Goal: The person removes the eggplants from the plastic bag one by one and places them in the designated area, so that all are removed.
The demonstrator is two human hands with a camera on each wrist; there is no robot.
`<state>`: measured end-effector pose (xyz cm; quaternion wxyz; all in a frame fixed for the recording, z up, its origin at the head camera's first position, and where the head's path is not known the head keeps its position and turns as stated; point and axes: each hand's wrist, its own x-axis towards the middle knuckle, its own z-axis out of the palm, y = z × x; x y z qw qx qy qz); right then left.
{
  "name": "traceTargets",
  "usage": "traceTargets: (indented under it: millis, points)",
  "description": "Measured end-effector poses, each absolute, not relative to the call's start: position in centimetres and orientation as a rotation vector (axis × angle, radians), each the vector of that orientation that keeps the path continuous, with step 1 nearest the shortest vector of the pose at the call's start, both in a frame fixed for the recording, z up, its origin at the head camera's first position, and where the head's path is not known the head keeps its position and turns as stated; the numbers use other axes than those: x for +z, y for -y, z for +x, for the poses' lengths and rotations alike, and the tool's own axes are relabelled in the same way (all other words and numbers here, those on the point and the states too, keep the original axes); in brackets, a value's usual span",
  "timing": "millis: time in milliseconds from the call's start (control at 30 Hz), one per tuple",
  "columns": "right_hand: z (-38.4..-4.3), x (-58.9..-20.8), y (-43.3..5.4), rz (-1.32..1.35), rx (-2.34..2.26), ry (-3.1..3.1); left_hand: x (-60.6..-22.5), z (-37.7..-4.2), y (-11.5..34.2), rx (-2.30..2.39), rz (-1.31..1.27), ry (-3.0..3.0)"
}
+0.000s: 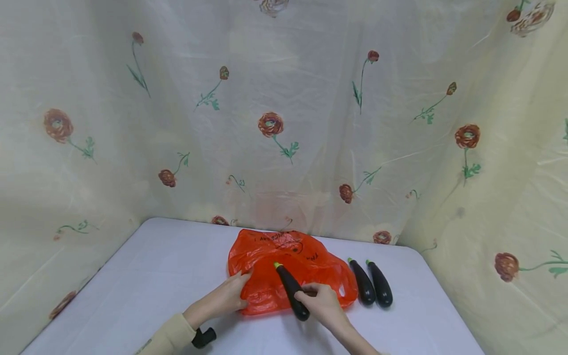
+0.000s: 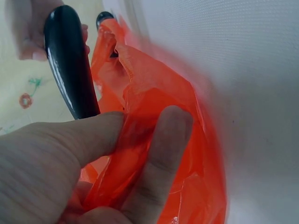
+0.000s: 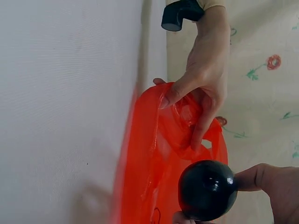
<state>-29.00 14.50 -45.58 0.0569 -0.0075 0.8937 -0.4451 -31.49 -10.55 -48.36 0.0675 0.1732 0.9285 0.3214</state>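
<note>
A red plastic bag with dark printing lies on the white table. My left hand pinches its rim between thumb and fingers; in the left wrist view the thumb and a finger press either side of the red film. My right hand grips a dark, glossy eggplant by its thick lower part. The eggplant's green stem end points away from me, over the bag's opening. In the right wrist view its rounded end faces the camera, between thumb and fingers.
Two more eggplants, a nearer one and an outer one, lie side by side right of the bag. The white table is bordered by a flower-patterned curtain behind and at the sides. A black wrist device sits at my left sleeve.
</note>
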Motion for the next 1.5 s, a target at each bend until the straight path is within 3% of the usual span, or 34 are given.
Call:
traceTargets:
  millis: [1500]
  points:
    - [-29.0,-42.6,-24.9,0.216,-1.414,-2.863,-48.5,-31.6,10.5,0.974,0.507,-2.79]
